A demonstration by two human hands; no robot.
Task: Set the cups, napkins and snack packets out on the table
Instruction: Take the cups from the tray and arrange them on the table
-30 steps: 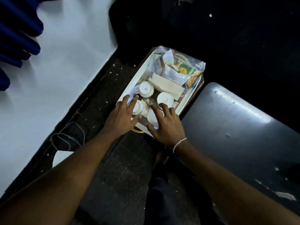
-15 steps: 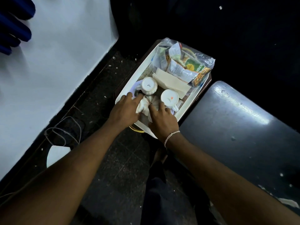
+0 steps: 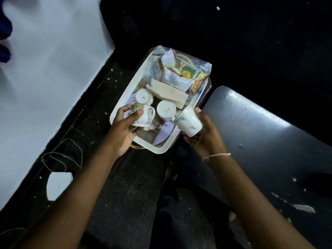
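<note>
A white tray (image 3: pixel 125 97) sits on a dark floor (image 3: pixel 115 177) between a white desk (image 3: pixel 45 78) on the left and a dark grey bench seat (image 3: pixel 269 141) on the right. Both hands are at the tray's near end, each closed on a cup.

The left hand (image 3: pixel 124 130) is clamped around a white cup with a patterned rim band (image 3: pixel 143 116); the thumb lies across its side, the fingers curl over the rim, and the handle points right. The cup is tilted and sits just above the tray's near-left part.

The right hand (image 3: pixel 201 135) grips a plain white cup (image 3: pixel 188 122) from below, palm up, the cup lying tilted with its dark-lined rim towards the tray. It hangs over the tray's near-right rim.

Inside the tray, 2 more white cups stand upside down: 1 near the left wall (image 3: pixel 142 97) and 1 in the middle (image 3: pixel 166 109), which bears a small red mark on its base. Just beyond them lies a folded stack of pale napkins (image 3: pixel 168 92). At the far end, a clear plastic bag (image 3: pixel 201 67) holds several snack packets (image 3: pixel 181 74), green, yellow and white. A lilac cloth (image 3: pixel 164 132) lies on the tray floor near the hands.

A thin chain bracelet (image 3: pixel 215 156) circles the right wrist. A loop of cable (image 3: pixel 61 159) lies on the floor beside the desk.
</note>
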